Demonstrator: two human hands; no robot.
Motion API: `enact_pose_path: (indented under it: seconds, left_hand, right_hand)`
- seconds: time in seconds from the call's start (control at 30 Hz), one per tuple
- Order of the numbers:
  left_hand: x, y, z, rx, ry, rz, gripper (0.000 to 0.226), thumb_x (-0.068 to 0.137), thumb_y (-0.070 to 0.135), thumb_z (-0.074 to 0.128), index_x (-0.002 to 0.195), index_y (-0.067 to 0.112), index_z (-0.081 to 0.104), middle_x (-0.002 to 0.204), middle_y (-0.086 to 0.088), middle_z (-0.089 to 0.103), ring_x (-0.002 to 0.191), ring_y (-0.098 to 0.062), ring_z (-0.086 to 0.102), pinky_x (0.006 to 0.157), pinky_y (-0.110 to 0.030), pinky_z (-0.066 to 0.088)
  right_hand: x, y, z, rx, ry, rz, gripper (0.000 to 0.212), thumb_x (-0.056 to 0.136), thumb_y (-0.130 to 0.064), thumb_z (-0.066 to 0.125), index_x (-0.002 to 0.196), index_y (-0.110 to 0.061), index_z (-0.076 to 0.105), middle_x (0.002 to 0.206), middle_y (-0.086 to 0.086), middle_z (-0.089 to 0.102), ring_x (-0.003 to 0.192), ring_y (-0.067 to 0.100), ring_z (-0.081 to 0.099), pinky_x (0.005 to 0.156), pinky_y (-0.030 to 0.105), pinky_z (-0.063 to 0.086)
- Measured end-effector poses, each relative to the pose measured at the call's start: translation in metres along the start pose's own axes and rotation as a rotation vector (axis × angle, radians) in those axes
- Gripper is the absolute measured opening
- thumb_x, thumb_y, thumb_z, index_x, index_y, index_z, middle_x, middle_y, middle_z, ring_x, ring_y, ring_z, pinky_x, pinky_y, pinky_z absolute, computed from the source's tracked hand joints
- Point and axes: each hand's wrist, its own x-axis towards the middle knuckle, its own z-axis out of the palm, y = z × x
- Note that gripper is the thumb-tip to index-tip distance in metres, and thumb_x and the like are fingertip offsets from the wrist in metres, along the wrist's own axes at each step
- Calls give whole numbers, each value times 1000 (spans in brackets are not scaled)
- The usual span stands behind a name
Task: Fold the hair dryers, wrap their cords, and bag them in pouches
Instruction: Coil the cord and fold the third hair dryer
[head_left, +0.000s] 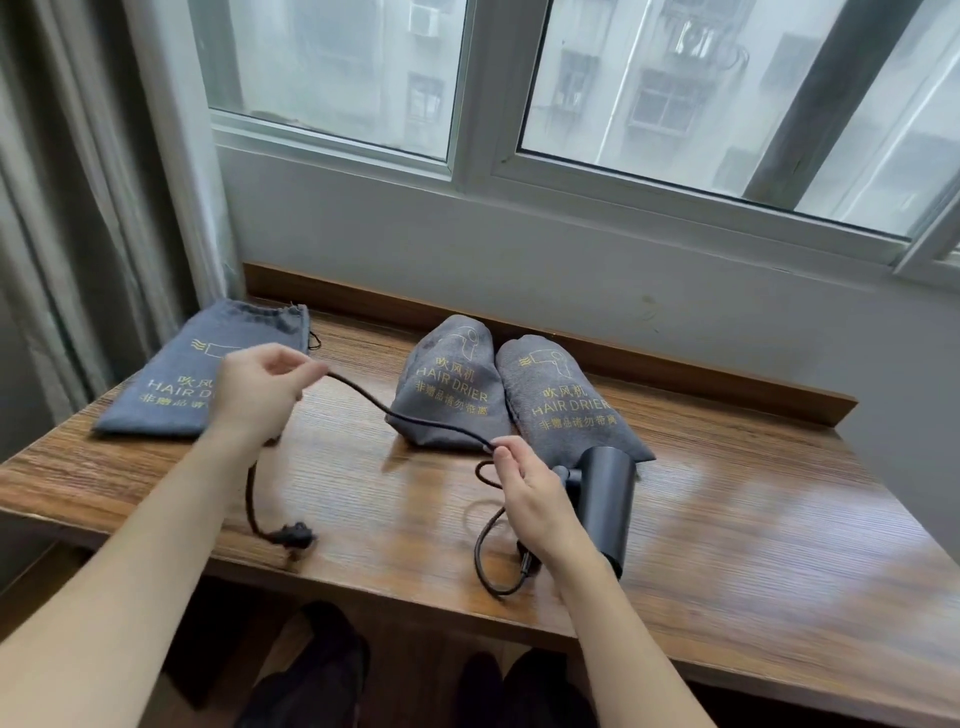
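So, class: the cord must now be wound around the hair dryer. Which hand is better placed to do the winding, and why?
Left. The left hand pinches the cord on its free stretch toward the plug, so it can probably loop it. The right hand pinches the cord beside the hair dryer.

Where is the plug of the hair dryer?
In the head view, the plug lies on the wooden table near its front edge, left of centre, below the left hand that holds the cord.
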Motion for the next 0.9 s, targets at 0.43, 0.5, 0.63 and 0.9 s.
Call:
enact_pose_path:
  seconds: [0.43, 0.5, 0.63, 0.9]
  left_hand:
    - [-47, 32, 48, 243, -322, 398, 11, 84, 27, 75, 78, 24, 67, 63, 9, 68, 63, -7, 66, 64, -32, 57]
    - [-51, 32, 53, 267, -327, 339, 14, 86, 28, 72, 76, 25, 63, 61, 7, 68, 63, -11, 66, 66, -38, 58]
    - [-61, 42, 62, 124, -396, 184, 13, 92, 22, 65, 81, 16, 62, 60, -2, 71, 55, -18, 68, 59, -41, 60]
    - [-68, 51, 56, -334, -759, -279, 12, 100, 11, 51, 109, 3, 55, 95, -21, 67, 81, -28, 70, 69, -49, 62]
  right_hand:
    - [-11, -19, 42, -316, 451, -358, 72, 68, -7, 65, 137, -2, 45, 136, 13, 46, 127, 27, 40, 110, 31, 30]
    - [-17, -32, 30, -213, 496, -568, 76, 64, 0, 62, 137, -5, 43, 136, 13, 45, 131, 26, 38, 113, 36, 30]
    - [-15, -47, 25, 95, 147, -506, 68, 80, -10, 61, 144, -11, 38, 148, 6, 38, 141, 19, 35, 114, 43, 36]
    - [9, -37, 15, -6, -85, -109, 17, 89, -36, 68, 104, -30, 68, 89, -9, 72, 86, 6, 65, 84, 37, 53]
